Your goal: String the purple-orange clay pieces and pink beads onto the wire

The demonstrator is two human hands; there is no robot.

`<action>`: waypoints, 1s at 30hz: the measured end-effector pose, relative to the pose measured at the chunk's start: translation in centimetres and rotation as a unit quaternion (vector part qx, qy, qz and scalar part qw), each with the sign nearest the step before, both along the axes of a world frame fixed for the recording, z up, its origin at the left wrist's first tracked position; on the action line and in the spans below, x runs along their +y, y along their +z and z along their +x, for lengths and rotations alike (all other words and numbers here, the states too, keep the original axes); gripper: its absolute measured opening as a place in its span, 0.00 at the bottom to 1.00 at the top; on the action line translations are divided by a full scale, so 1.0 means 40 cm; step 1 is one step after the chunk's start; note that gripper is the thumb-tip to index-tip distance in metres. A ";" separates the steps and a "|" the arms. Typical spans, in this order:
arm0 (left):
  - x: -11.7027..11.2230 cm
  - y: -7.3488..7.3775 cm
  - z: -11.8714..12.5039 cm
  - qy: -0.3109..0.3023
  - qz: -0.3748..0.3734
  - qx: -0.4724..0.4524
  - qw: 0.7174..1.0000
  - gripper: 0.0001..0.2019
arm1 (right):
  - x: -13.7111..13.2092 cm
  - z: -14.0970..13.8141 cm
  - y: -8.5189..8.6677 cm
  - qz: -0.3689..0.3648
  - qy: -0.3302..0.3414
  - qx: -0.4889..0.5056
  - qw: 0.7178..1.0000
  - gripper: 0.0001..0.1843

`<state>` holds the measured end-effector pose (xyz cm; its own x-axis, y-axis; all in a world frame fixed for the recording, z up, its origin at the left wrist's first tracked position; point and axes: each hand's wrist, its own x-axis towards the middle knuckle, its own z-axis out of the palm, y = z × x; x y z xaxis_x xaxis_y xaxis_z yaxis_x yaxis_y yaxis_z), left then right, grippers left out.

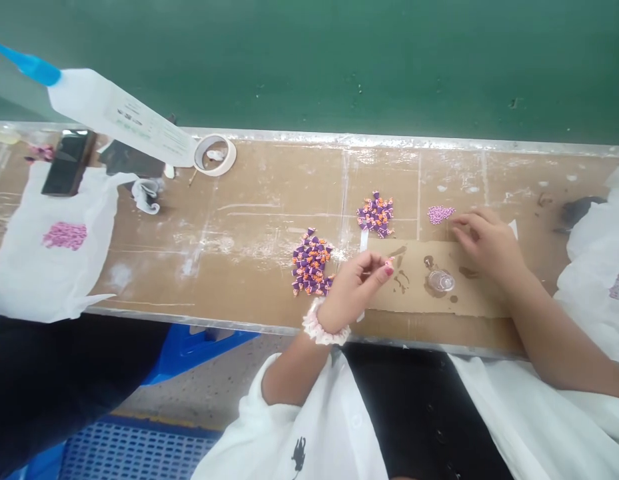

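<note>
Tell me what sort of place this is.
Probably a small-parts handcraft workshop, judging by the long, brown-topped bench, the heaps of small purple-and-orange pieces and the white plastic bottle with a blue nozzle.

No text was readable; the white bottle (102, 103) carried a printed label (134, 123) with dark characters and pale green lines, all too small and blurred to decipher; the white garment (259, 433) bore a black mark (299, 453), too indistinct to identify as a brand or sign.
</note>
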<state>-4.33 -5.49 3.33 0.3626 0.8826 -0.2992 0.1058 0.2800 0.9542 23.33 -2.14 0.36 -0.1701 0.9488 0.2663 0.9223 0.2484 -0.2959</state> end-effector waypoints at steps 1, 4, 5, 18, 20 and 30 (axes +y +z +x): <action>-0.006 -0.001 0.018 0.014 -0.054 -0.085 0.995 0.15 | 0.006 0.000 -0.009 -0.012 -0.009 0.004 1.000 0.07; -0.017 -0.005 0.062 0.039 -0.187 -0.235 0.953 0.17 | 0.016 -0.001 -0.027 -0.020 -0.018 -0.004 1.000 0.10; -0.018 -0.006 0.071 0.041 -0.209 -0.254 0.944 0.17 | 0.016 -0.001 -0.031 -0.016 -0.016 -0.013 1.000 0.11; -0.019 -0.030 0.071 0.050 -0.243 -0.275 0.929 0.16 | 0.007 0.015 -0.007 -0.012 -0.043 0.058 0.997 0.05; -0.019 -0.033 0.077 0.042 -0.238 -0.271 0.932 0.16 | 0.011 0.011 -0.010 -0.030 -0.033 0.057 0.997 0.06; -0.023 -0.033 0.088 0.034 -0.238 -0.263 0.934 0.17 | 0.037 0.002 -0.034 -0.079 -0.015 0.074 0.994 0.06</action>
<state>-0.80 -6.42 2.02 0.5183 0.7210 -0.4600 -0.3762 0.6752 0.6345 23.40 -0.65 -1.00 -0.1112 0.9848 0.1334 0.8716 0.1611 -0.4630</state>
